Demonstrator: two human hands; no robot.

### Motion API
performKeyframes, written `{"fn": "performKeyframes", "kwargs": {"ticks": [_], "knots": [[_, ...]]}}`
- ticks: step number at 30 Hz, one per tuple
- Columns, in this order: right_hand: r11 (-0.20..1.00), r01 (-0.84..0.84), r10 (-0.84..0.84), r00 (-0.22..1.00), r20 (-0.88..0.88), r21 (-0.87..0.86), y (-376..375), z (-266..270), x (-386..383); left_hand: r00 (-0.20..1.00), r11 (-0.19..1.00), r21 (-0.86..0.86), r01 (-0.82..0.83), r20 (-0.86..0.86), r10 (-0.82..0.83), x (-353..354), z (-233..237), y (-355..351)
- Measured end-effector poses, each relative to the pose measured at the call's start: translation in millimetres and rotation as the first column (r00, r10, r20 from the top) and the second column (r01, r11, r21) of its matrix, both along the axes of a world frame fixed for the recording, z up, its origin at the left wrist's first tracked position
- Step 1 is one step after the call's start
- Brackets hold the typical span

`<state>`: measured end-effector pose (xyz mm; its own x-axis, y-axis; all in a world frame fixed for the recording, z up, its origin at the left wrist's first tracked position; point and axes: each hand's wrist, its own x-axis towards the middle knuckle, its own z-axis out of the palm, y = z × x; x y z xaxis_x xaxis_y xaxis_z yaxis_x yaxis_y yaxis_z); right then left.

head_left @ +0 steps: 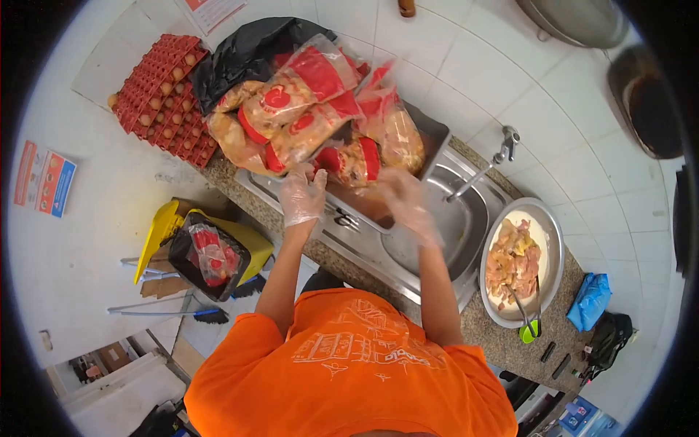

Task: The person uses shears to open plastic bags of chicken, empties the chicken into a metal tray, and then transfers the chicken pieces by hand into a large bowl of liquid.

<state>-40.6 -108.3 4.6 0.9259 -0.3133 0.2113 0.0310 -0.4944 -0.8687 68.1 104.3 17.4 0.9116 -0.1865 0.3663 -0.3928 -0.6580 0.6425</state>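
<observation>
1. Far left, red egg trays (164, 91) stacked with eggs lie at the counter's end. Below them a yellow bin (211, 255) with a black liner holds empty red-and-clear wrappers.
2. A black plastic bag (247, 47) lies behind a pile of chicken bags (313, 109), which fills the counter and spills over the sink's drainboard.
3. The left hand (302, 197), in a clear glove, rests its fingertips on the pile's lower edge, against one bag (348, 162). Whether it grips cannot be told.
4. The right hand (408, 204) is blurred just beside that bag, above the steel sink (466, 226). Open or closed cannot be told.
5. The tap (502, 146) stands behind the basin, right of both hands.
6. A metal bowl (553, 240) of cut chicken sits on the counter touching the sink's right edge, with a green-handled tool (530, 328) in it.
7. A blue bag (590, 298) lies further right.
</observation>
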Motion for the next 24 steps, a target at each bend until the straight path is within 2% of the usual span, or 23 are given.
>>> {"fn": "performKeyframes", "kwargs": {"ticks": [1, 3, 5, 6, 7, 8, 9, 10, 11, 12, 14, 15, 16, 18, 19, 20, 21, 22, 23, 24], "knots": [[0.999, -0.003, 0.0, 0.999, -0.042, -0.051, 15.2, 4.6, 33.8, 0.986, 0.999, -0.014, 0.052, -0.16, -0.053, 7.2, 4.0, 5.6], [0.989, -0.02, 0.002, 0.992, -0.124, -0.146, 37.2, -3.0, 96.1, 0.987, 0.996, 0.006, 0.088, -0.136, -0.086, 20.1, 1.0, 17.3], [0.981, -0.037, 0.004, 0.986, -0.167, -0.192, 45.1, -45.8, 141.2, 0.988, 0.993, 0.027, 0.115, -0.107, -0.112, 25.0, 1.7, 26.2], [0.988, -0.095, 0.098, 0.995, -0.019, 0.12, 48.9, -67.9, 158.5, 0.992, 0.993, 0.013, 0.118, -0.051, -0.117, 23.7, 5.5, 28.7], [0.893, -0.192, 0.14, 0.978, 0.155, 0.408, 54.4, -72.5, 170.1, 0.993, 0.993, 0.001, 0.121, 0.008, -0.121, 25.1, 10.0, 29.7], [0.892, -0.194, 0.141, 0.978, 0.157, 0.408, 49.5, -75.6, 174.6, 0.993, 0.993, 0.002, 0.12, 0.01, -0.12, 29.2, 13.7, 29.5], [0.969, -0.24, 0.238, 0.97, 0.044, 0.056, 36.6, -74.3, 171.8, 0.982, 0.983, 0.002, 0.185, 0.049, -0.185, 31.5, 16.8, 27.9], [0.906, -0.302, 0.285, 0.953, -0.099, -0.296, 28.0, -72.6, 168.1, 0.965, 0.969, 0.005, 0.248, 0.084, -0.248, 31.1, 20.1, 24.2], [0.948, -0.312, 0.308, 0.949, -0.067, -0.062, 33.1, -41.8, 153.4, 0.963, 0.966, 0.083, 0.245, 0.093, -0.252, 30.6, 27.6, 15.5], [0.948, -0.313, 0.309, 0.948, -0.074, -0.062, 33.4, -13.3, 146.2, 0.964, 0.966, 0.08, 0.244, 0.087, -0.251, 30.2, 33.8, 4.0], [0.957, -0.288, 0.29, 0.955, 0.062, -0.037, 27.2, 20.1, 126.8, 0.976, 0.945, 0.269, 0.185, 0.064, -0.21, 30.0, 39.4, -23.3], [0.903, -0.172, 0.17, 0.985, -0.039, -0.395, 11.1, 2.9, 121.7, 0.976, 0.935, 0.313, 0.167, 0.083, -0.202, 34.0, 20.8, -39.2], [0.904, -0.163, 0.156, 0.987, -0.048, -0.395, 11.6, 29.6, 111.0, 0.974, 0.933, 0.309, 0.183, 0.074, -0.216, 34.8, 28.8, -45.6], [0.965, -0.115, 0.118, 0.993, 0.002, -0.237, 1.7, 84.3, 96.7, 0.85, 0.794, 0.359, 0.491, 0.002, -0.526, 42.7, 48.8, -54.4], [0.916, -0.04, 0.117, 0.978, 0.171, -0.399, -8.5, 84.2, 93.1, 0.814, 0.828, 0.309, 0.468, 0.213, -0.54, 46.8, 51.0, -62.6], [0.914, -0.026, 0.108, 0.977, 0.183, -0.404, -18.6, 86.6, 85.8, 0.806, 0.825, 0.311, 0.472, 0.226, -0.546, 50.4, 54.9, -70.7], [0.908, -0.013, 0.116, 0.968, 0.222, -0.419, -24.6, 100.9, 79.4, 0.836, 0.835, 0.097, 0.542, 0.037, -0.547, 53.2, 62.3, -78.2], [0.902, 0.0, 0.125, 0.957, 0.261, -0.432, -30.6, 109.9, 73.8, 0.811, 0.825, -0.125, 0.551, -0.153, -0.564, 51.0, 77.7, -83.4], [0.915, -0.002, 0.141, 0.939, 0.314, -0.404, -40.9, 106.9, 69.2, 0.763, 0.816, -0.168, 0.554, -0.291, -0.578, 47.5, 94.3, -86.2], [0.914, 0.006, 0.14, 0.934, 0.328, -0.407, -46.3, 115.0, 62.6, 0.766, 0.814, -0.162, 0.558, -0.278, -0.58, 48.7, 95.3, -91.3]]}}
